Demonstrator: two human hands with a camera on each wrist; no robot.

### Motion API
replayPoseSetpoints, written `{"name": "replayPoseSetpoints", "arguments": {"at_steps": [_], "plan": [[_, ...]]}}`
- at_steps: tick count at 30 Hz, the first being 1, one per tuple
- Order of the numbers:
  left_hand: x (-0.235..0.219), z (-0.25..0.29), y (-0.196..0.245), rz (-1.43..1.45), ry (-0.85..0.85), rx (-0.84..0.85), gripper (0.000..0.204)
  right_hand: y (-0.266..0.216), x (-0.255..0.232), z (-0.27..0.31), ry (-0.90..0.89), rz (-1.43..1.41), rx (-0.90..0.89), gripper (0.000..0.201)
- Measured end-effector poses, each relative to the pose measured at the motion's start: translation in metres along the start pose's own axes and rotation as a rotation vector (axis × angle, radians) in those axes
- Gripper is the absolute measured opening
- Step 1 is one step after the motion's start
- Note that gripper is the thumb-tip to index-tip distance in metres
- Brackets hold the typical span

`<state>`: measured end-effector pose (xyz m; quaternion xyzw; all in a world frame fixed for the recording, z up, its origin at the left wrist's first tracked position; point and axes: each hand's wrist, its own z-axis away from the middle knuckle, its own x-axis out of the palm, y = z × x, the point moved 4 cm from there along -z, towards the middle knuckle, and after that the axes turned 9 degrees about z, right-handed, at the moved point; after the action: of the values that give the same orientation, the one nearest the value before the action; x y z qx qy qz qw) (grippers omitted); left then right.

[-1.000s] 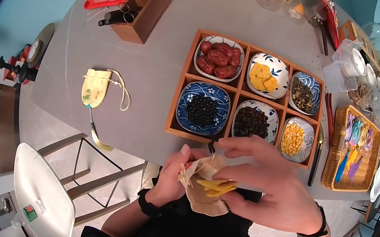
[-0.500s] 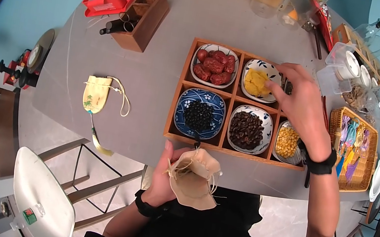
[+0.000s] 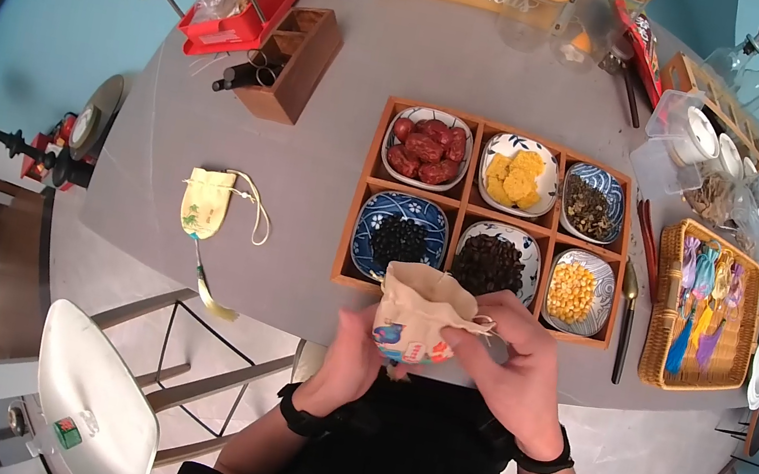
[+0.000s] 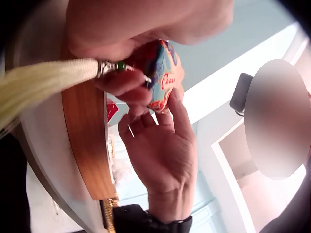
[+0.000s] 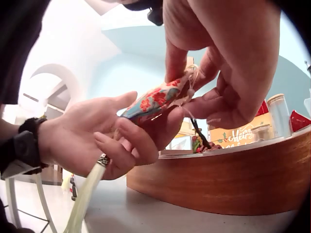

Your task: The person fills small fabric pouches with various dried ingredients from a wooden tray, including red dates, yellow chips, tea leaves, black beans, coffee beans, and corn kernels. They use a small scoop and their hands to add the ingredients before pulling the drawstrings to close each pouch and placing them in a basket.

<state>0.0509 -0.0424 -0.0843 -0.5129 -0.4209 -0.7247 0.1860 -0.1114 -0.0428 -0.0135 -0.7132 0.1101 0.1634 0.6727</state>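
Note:
In the head view, a cloth drawstring pouch (image 3: 421, 320) with a printed pattern is held mouth up before the tray's front edge. My left hand (image 3: 346, 368) supports it from the left and below; in the right wrist view its fingers curl around the pouch's bottom, where a pale tassel (image 5: 87, 194) hangs. Thumb and fingers of my right hand (image 3: 517, 378) pinch the pouch's right rim near its cord. What lies inside is hidden. Behind it, a divided wooden tray (image 3: 355, 213) carries bowls of red dates (image 3: 425, 149), yellow pieces (image 3: 514, 178), and black beans (image 3: 397, 238).
Other bowls hold dried leaves (image 3: 590, 208), dark brown seeds (image 3: 489, 259) and corn kernels (image 3: 573, 292). A second pouch (image 3: 205, 204) with a tassel lies left. On the right are a dark spoon-like tool (image 3: 626, 321) and a wicker basket (image 3: 655, 372) of colourful tasselled items.
My right hand held yellow pieces at the pouch mouth, then was over the yellow pieces' bowl, and now pinches the pouch rim. The pouch has turned, showing its printed side.

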Motion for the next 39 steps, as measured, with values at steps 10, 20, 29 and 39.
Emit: {"name": "replayPoseSetpoints", "arguments": {"at_steps": [10, 20, 29, 39], "plan": [[0.013, 0.036, 0.079, -0.671, 0.418, 0.453, 0.022, -0.005, 0.006, 0.007, 0.103, -0.201, 0.131, 0.025], [-0.051, 0.068, 0.222, -1.403, 0.895, 0.546, 0.039, 0.03, -0.098, 0.069, 0.421, -0.049, 0.229, 0.021], [-0.103, 0.061, 0.206, -2.204, 0.756, 0.398, 0.031, 0.031, -0.242, 0.141, 0.82, 0.345, 0.415, 0.021], [-0.064, 0.044, 0.176, -1.737, 0.568, 0.54, 0.027, 0.152, -0.412, 0.109, 0.564, 0.738, 0.686, 0.041]]}}
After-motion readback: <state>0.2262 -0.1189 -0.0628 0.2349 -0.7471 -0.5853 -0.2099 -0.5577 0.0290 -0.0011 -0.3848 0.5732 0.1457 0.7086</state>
